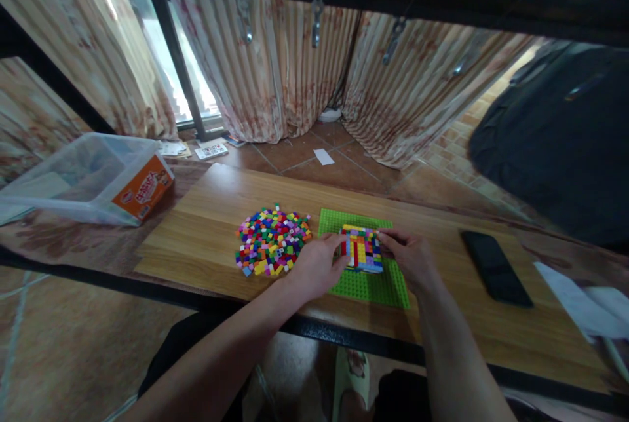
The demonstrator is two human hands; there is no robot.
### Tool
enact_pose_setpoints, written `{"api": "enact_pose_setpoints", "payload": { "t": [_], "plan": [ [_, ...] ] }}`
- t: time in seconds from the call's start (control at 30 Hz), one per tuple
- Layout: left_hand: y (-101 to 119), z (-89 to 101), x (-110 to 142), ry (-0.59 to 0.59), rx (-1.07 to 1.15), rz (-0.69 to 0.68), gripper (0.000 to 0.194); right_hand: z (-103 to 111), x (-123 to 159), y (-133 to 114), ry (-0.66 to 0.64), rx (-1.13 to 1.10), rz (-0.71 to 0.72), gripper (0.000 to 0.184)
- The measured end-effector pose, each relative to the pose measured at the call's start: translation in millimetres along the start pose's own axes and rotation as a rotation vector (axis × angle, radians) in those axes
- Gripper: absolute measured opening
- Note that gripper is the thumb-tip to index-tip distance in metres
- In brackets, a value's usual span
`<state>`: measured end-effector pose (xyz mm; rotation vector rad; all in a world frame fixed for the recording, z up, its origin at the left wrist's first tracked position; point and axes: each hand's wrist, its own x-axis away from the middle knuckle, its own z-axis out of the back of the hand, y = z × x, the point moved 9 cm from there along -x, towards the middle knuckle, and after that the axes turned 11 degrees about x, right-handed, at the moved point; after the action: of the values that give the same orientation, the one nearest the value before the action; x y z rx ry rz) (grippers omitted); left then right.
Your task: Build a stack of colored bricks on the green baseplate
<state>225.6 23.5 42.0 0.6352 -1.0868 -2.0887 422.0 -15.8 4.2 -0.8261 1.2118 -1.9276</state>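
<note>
Left hand (318, 266) and right hand (407, 255), equally near, grip opposite sides of a roughly square brick block (362, 250) between them, above a green baseplate (376, 289).

Black phone (496, 269) near white paper (565, 295)

Bold lettering fronts an orange label (143, 187) on a clear plastic bin (95, 212) at left, its words too blurred to read.
Pale characters edged in red slant across the label, with a small reddish emblem (126, 196) to their left; neither brand nor wording can be made out. On the floor beyond, at far left, a white printed card (211, 150) carries dark marks, likewise too small to read.
</note>
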Motion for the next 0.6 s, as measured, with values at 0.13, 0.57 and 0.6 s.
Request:
{"api": "enact_pose_setpoints", "payload": {
  "t": [0.13, 0.57, 0.6],
  "plan": [
    [-12.3, 31.0, -6.1, 0.073, -0.11, 0.056, 0.033, 5.6, 0.9, -2.5, 0.051, 0.006, 0.016, 0.045],
    [-20.1, 45.6, -10.5, 0.011, -0.624, 0.002, 0.019, 12.2, 3.3, -18.7, 0.2, 0.076, 0.063, 0.034],
    [-19.5, 43.0, -10.6, 0.003, -0.638, 0.007, 0.019, 12.1, 3.2, -19.0, 0.2, 0.078, 0.066, 0.033]
  ]
}}
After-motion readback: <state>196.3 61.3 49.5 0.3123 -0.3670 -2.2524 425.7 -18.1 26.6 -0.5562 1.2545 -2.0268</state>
